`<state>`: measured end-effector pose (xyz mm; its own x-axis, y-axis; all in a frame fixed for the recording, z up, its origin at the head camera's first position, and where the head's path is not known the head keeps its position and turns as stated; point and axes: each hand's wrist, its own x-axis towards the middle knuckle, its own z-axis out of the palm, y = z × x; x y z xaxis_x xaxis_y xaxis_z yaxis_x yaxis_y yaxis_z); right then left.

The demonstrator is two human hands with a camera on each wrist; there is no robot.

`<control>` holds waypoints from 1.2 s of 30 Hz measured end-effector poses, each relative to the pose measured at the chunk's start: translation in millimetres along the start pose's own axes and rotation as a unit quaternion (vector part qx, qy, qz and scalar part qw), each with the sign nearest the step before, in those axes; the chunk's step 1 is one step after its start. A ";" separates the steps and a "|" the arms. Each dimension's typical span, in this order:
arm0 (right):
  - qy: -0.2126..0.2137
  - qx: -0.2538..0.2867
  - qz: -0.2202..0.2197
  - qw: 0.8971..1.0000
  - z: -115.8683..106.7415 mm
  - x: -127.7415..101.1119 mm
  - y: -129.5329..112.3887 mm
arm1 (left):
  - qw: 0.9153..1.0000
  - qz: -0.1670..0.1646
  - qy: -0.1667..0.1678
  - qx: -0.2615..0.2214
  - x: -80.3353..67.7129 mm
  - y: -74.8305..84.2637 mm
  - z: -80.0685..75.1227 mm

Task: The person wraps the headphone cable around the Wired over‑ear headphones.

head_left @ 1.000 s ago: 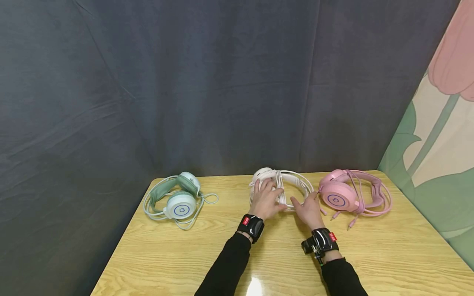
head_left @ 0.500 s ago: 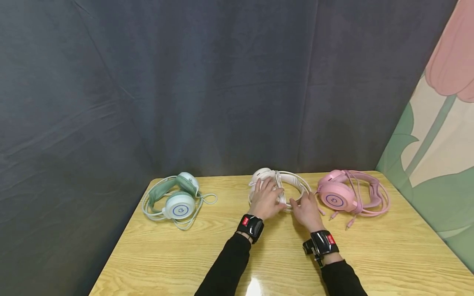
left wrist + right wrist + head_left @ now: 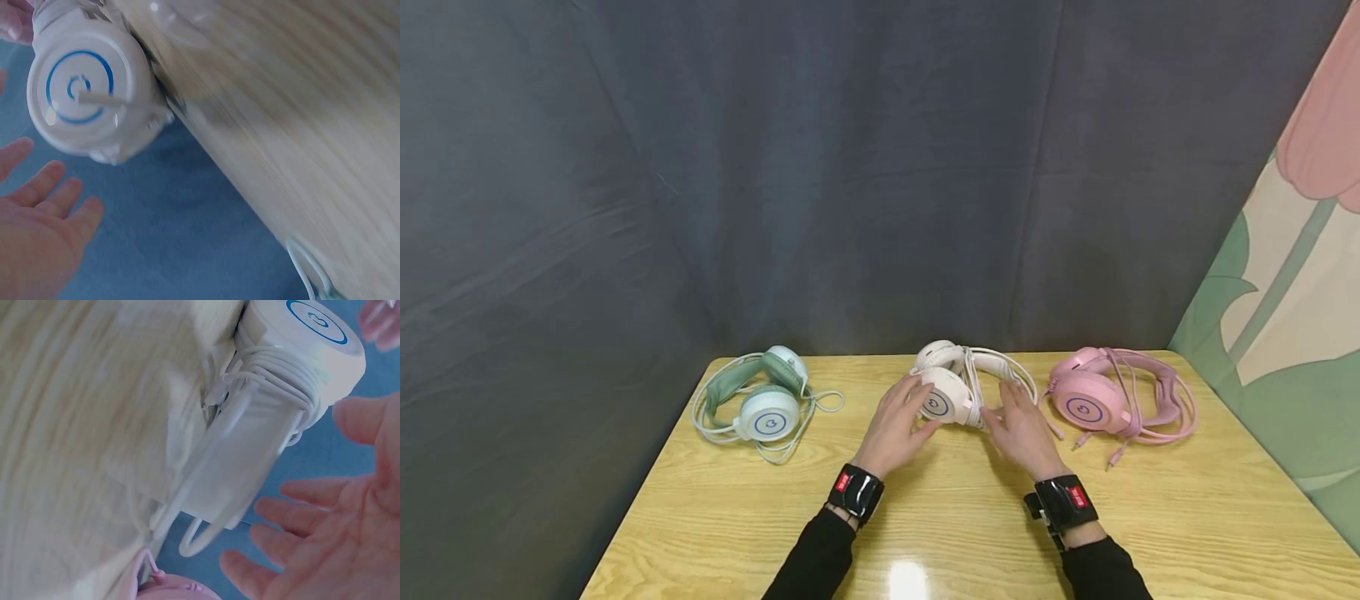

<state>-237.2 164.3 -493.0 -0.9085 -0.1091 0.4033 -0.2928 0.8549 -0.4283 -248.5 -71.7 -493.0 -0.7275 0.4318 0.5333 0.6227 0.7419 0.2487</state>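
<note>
The white headset (image 3: 958,383) lies in the middle of the wooden table (image 3: 970,533), near its far edge, between a green headset (image 3: 760,400) on the left and a pink headset (image 3: 1105,400) on the right. Its cable (image 3: 275,372) is wound in many turns around the band, close to the ear cup. One round ear cup (image 3: 84,94), with a blue ring on its face, points toward the person; the second cup is behind it. The band runs from the cups to the right, so the long axis of the white headset goes left to right across the table.

The left hand (image 3: 895,425) is just in front of the near ear cup and a little to the left. Its fingers are straight and spread, and they hold nothing. From the head view the fingertips seem to be at the edge of the cup, but the left wrist view shows a gap, so I judge there is no contact. The right hand (image 3: 1022,429) is open too, palm toward the band, just beside it and not holding it. Both hands are about equally near, one on each side of the wound cable. The left hand is nearer to the cup and the right hand is nearer to the band.
</note>
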 end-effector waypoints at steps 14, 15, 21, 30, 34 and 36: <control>-0.033 -0.016 -0.030 0.999 -10.2 -10.3 -3.1 | 0.997 -0.077 0.027 -0.010 -52.3 -35.0 -56.6; -0.032 -0.013 -0.029 0.999 -10.7 -10.9 -3.3 | 0.996 -0.087 0.035 -0.015 -53.5 -38.6 -61.4; -0.032 -0.001 -0.020 0.999 -15.6 -17.0 -2.6 | 0.984 -0.137 0.111 -0.010 -60.7 -64.1 -84.5; -0.046 0.024 -0.019 0.998 -19.6 -22.0 0.4 | 0.951 -0.280 0.124 0.045 -84.4 -111.6 -102.9; -0.050 0.029 -0.018 0.998 -19.8 -21.8 1.1 | 0.943 -0.325 0.064 0.013 -93.3 -124.4 -108.1; -0.050 0.033 -0.018 0.998 -19.2 -21.5 0.8 | 0.939 -0.342 0.048 0.001 -96.8 -128.4 -109.9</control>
<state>-212.2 177.0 -486.5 -0.9212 -0.1928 0.3379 -0.3423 0.8145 -0.4684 -226.4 -265.1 -487.7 -0.9277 -0.1930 0.3196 0.0197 0.8295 0.5581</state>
